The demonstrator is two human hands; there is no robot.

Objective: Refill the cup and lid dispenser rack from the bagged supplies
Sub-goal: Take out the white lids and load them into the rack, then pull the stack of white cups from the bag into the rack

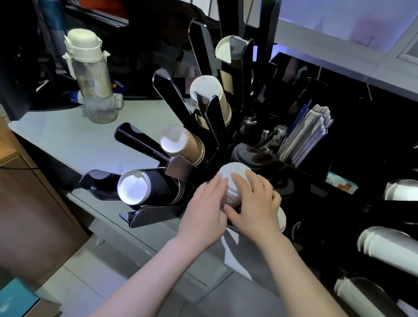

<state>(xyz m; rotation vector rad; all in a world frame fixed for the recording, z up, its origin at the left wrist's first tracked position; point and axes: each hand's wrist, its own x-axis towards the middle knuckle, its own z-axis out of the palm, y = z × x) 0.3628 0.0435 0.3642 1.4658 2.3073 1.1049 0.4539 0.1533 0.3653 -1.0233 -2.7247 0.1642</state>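
Observation:
A black cup and lid dispenser rack [213, 123] stands on the counter, its slots fanning outward. One slot holds black ribbed cups [137, 188], one brown ribbed cups [181, 144], and higher ones tan cups [208, 92]. A stack of white ribbed cups [233, 183] lies at the rack's front. My left hand [206, 208] grips its left side. My right hand [254, 202] lies over its top with fingers curled around it. Whether the stack sits in a slot is hidden by my hands.
A clear bottle with a cream lid [91, 77] stands on the grey counter [78, 136] at the left. Black lids [248, 155], wrapped cutlery and paper sleeves [306, 134] fill compartments behind my hands. More white cup stacks [397, 250] lie in slots at the right.

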